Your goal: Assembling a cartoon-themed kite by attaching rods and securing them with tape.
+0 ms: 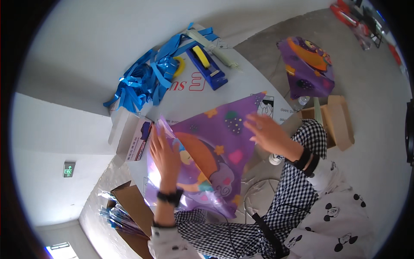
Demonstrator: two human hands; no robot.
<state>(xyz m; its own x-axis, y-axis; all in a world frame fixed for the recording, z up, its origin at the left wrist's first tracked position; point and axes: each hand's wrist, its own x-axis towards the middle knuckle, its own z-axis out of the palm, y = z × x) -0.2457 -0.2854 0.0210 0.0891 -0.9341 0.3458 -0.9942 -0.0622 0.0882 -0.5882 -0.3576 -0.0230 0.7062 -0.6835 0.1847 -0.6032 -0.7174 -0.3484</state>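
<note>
A purple kite (pixel 235 149), printed with an orange moon, stars, hearts and a strawberry, is spread over the near edge of the table and my lap. Its left part looks folded over and shines. My left hand (pixel 164 157) lies flat on that shiny part, fingers stretched out. Over the kite's right edge is my right hand (pixel 269 134), fingers apart, with nothing seen in them. Whether its fingertips touch the sheet I cannot tell.
On the grey table (pixel 241 80) lie a heap of blue ribbons (pixel 142 77), a yellow tape roll (pixel 179 67) and a blue tape dispenser (pixel 207 67). Another purple kite (pixel 307 69) is at the right. Open cardboard boxes (pixel 340 123) stand at right and lower left.
</note>
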